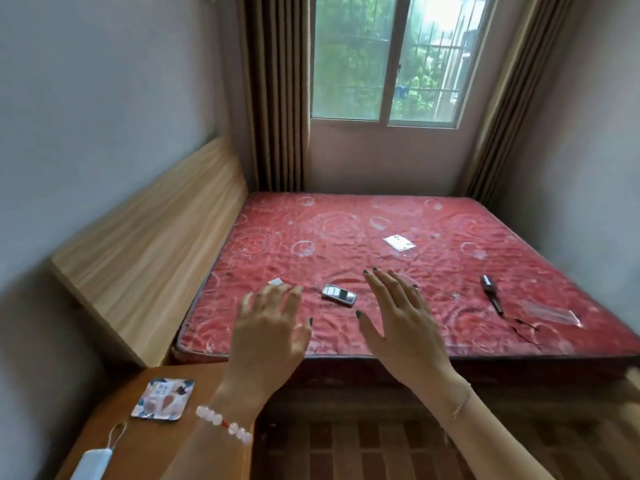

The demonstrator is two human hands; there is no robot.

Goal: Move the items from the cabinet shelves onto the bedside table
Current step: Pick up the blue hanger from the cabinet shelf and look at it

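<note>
Hands float over the red bed (450, 230): the left hand (270, 327) and the right hand (401, 320) are both spread wide and hold nothing. On the counter (138, 445) beside the bed lie a square picture card (162, 398) and a white pack (91, 464) with a loop.

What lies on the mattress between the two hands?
In the head view, a small silver phone lies on the red mattress in the gap between the left hand and right hand; neither touches it.
</note>
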